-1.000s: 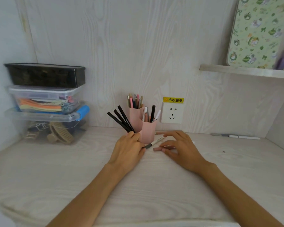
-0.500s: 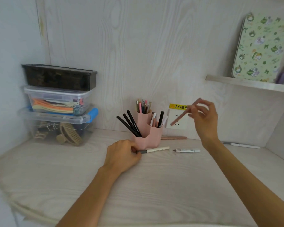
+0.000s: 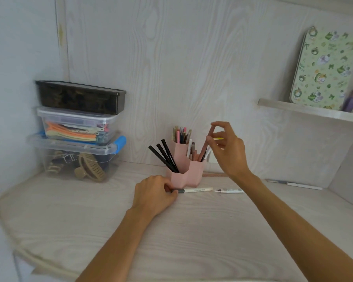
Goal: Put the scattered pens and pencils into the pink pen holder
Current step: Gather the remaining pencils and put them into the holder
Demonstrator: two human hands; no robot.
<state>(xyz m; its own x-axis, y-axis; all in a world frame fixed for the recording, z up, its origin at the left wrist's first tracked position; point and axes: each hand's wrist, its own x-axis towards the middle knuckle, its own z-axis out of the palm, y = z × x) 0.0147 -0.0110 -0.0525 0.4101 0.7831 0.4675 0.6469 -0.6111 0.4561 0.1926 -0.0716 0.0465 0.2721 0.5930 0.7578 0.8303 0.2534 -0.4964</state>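
Observation:
The pink pen holder stands at the back of the desk, its compartments filled with several pens and black pencils. My right hand hovers above its right compartment, fingers pinching the top of a brownish-pink pencil whose lower end is inside that compartment. My left hand rests on the desk just left of the holder, gripping the dark end of a white pen that lies flat. Another white pen lies to its right. A pink pencil lies behind the holder, and a white pen sits far right.
Three stacked plastic boxes stand at the back left against the wall. A shelf at the upper right carries a green patterned tin. The desk's rounded front edge curves at the lower left.
My right hand carried the brownish-pink pencil left and down from mid-air, so its tip now sits in the holder's right compartment. My left hand stayed on the white pen.

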